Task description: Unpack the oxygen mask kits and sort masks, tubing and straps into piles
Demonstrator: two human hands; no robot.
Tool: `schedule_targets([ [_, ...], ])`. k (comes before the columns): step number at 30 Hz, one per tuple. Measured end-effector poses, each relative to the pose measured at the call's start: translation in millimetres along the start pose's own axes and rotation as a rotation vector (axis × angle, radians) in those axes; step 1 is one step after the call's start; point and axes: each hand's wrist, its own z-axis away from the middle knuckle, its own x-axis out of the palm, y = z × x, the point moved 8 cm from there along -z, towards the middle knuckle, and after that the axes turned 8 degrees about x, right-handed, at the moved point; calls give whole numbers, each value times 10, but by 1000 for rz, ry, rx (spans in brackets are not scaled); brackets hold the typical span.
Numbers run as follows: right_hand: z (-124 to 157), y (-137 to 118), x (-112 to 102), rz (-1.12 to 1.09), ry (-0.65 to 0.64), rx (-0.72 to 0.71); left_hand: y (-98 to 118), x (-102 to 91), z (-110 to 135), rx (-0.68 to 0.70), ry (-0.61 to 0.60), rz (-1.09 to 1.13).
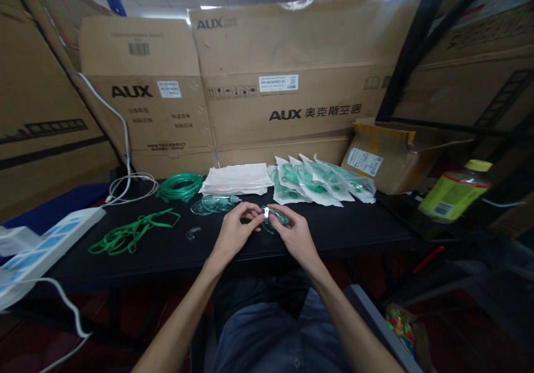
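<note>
A clear greenish oxygen mask [271,227] with a shiny metal nose strip [266,213] is held between both hands over the front of the black table. My left hand [238,229] is closed, its thumb and fingers pinching at the strip's left side. My right hand [297,234] grips the mask from the right, thumb near the strip; its fingers hide much of the mask. Just left of my hands lie more clear masks [212,204], overlapping in a row. Small clear elbow connectors [192,233] rest farther left, beside a tangle of green elastic straps [129,233].
Behind are coiled green tubing [180,186], stacked white pouches [236,178] and several packed mask sets [308,181]. A power strip [50,245] lies left. An opened carton [379,156] and a yellow-capped bottle [454,192] stand right. Tall cardboard [292,56] walls the back.
</note>
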Motion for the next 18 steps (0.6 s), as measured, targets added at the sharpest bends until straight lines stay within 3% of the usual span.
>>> schedule_targets([
  [5,5,-2,-35,35,58,-3,125,-96,18,64,101,-105],
  [11,15,-11,-28,60,64,-12,150,26,26,117,-55,-189],
  [18,48,-25,-19,106,81,-41,84,65,30,76,-84,-113],
])
